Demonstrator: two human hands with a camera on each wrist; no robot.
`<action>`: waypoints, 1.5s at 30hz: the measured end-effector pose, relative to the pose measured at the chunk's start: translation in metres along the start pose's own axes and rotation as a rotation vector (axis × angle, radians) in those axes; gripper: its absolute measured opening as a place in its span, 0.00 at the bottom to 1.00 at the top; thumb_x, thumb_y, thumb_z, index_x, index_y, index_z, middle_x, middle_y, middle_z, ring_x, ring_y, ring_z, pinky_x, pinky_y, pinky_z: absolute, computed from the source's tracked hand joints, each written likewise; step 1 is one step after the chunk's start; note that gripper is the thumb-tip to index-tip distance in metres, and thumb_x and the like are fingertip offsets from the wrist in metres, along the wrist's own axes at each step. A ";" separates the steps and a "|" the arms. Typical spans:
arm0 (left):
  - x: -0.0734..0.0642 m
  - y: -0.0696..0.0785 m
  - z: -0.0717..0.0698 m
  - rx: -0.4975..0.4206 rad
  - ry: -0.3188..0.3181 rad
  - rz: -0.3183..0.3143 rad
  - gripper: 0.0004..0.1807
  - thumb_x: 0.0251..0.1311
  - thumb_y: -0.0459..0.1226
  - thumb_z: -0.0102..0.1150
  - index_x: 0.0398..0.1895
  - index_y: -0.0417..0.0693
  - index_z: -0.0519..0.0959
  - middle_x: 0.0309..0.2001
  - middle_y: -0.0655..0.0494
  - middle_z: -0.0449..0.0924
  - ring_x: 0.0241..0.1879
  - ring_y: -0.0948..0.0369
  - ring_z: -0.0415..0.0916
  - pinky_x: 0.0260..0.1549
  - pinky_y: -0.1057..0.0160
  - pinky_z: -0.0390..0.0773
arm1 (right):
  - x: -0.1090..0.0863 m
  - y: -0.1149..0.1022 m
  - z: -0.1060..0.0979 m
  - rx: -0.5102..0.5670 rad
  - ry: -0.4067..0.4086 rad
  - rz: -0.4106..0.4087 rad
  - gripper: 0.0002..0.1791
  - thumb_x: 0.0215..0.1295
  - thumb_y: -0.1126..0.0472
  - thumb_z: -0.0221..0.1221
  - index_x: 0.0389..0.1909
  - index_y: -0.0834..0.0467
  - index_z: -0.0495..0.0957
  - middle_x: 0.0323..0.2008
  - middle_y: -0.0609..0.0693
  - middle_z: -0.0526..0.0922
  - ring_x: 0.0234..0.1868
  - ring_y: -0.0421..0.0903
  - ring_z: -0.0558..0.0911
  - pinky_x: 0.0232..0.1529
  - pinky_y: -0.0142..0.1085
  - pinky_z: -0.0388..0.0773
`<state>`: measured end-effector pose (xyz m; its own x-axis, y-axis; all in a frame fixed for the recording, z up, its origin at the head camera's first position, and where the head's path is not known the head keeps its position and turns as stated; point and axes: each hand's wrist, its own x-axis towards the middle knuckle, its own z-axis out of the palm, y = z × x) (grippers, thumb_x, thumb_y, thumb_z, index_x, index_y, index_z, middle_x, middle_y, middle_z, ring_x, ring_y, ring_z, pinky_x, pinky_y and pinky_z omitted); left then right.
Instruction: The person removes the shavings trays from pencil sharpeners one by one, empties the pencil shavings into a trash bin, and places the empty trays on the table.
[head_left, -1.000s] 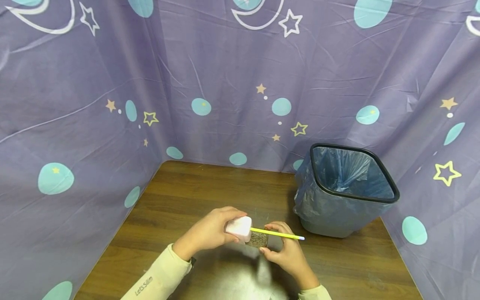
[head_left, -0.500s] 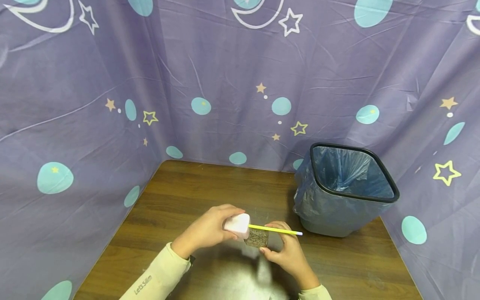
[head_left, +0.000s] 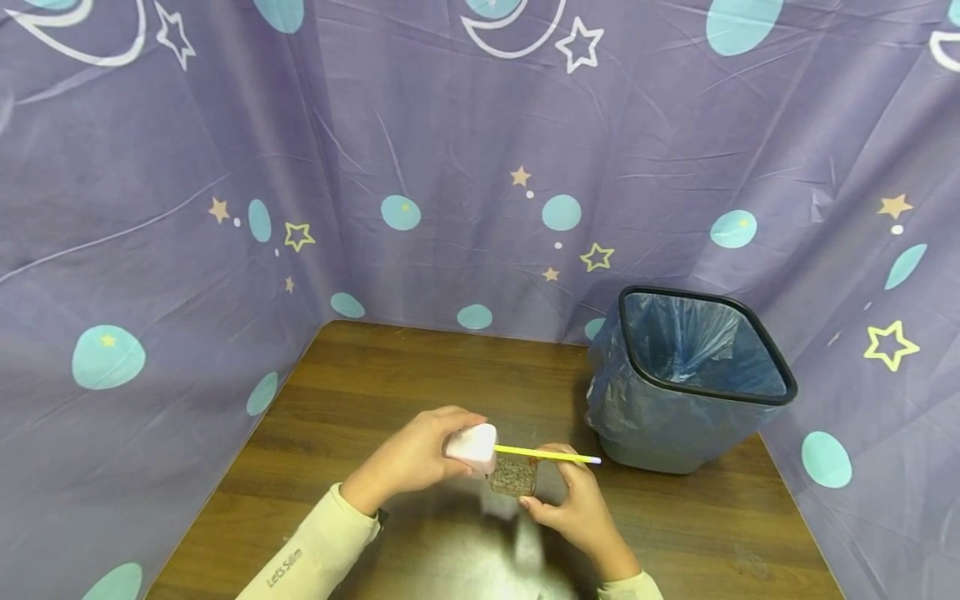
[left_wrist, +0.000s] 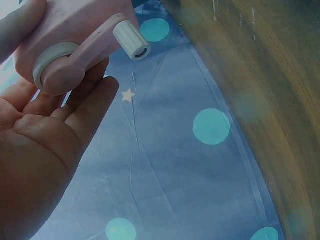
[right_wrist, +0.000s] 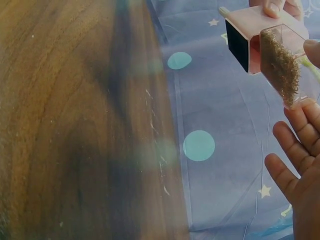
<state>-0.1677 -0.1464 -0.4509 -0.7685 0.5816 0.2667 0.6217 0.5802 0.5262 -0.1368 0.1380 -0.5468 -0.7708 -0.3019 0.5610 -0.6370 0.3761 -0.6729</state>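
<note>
My left hand (head_left: 420, 454) grips a pink crank pencil sharpener (head_left: 471, 447) by its body. Its crank handle (left_wrist: 131, 40) shows in the left wrist view. A yellow pencil (head_left: 543, 454) sticks out of the sharpener to the right, passing above my right hand (head_left: 576, 504). Between thumb and fingertips, the right hand pinches a clear shavings drawer (head_left: 513, 478) packed with brown shavings. In the right wrist view the drawer (right_wrist: 281, 65) is beside the sharpener's hollow opening (right_wrist: 255, 54); whether its far edge still touches the body cannot be told.
A bin (head_left: 667, 429) with a black rim and blue liner stands at the back right of the wooden table (head_left: 405, 367). A purple patterned curtain (head_left: 465, 150) encloses the back and sides.
My left hand and the sharpener have shifted slightly up and left, pencil included. More of the shavings drawer shows; the right hand has stayed nearly still.
</note>
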 end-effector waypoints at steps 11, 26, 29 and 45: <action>0.001 -0.003 0.001 0.001 0.025 -0.020 0.38 0.44 0.37 0.81 0.64 0.50 0.79 0.57 0.59 0.83 0.52 0.63 0.80 0.53 0.59 0.82 | -0.002 -0.001 0.001 -0.063 0.025 -0.015 0.35 0.43 0.63 0.80 0.56 0.53 0.79 0.52 0.43 0.84 0.57 0.46 0.80 0.63 0.30 0.70; 0.001 -0.007 0.000 0.008 0.039 -0.045 0.38 0.44 0.38 0.82 0.64 0.50 0.80 0.57 0.58 0.83 0.51 0.63 0.80 0.53 0.59 0.82 | -0.003 -0.005 0.002 -0.051 0.046 -0.036 0.36 0.42 0.63 0.80 0.56 0.52 0.79 0.51 0.45 0.85 0.55 0.47 0.80 0.60 0.32 0.73; 0.001 -0.008 -0.001 0.010 0.042 -0.051 0.38 0.44 0.38 0.82 0.64 0.50 0.80 0.56 0.58 0.83 0.51 0.62 0.81 0.52 0.59 0.82 | -0.003 -0.004 0.002 -0.027 0.042 -0.043 0.36 0.42 0.63 0.80 0.56 0.54 0.79 0.51 0.45 0.84 0.55 0.46 0.80 0.61 0.31 0.72; 0.004 -0.015 0.001 0.021 0.089 -0.022 0.38 0.41 0.37 0.83 0.61 0.46 0.81 0.54 0.56 0.84 0.49 0.60 0.81 0.50 0.57 0.83 | -0.003 -0.003 0.002 0.036 0.026 -0.093 0.36 0.44 0.67 0.79 0.58 0.60 0.76 0.52 0.48 0.81 0.56 0.46 0.79 0.64 0.26 0.69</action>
<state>-0.1797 -0.1518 -0.4587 -0.7921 0.5161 0.3260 0.6065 0.6050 0.5159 -0.1328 0.1362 -0.5475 -0.7084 -0.3112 0.6335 -0.7058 0.3156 -0.6342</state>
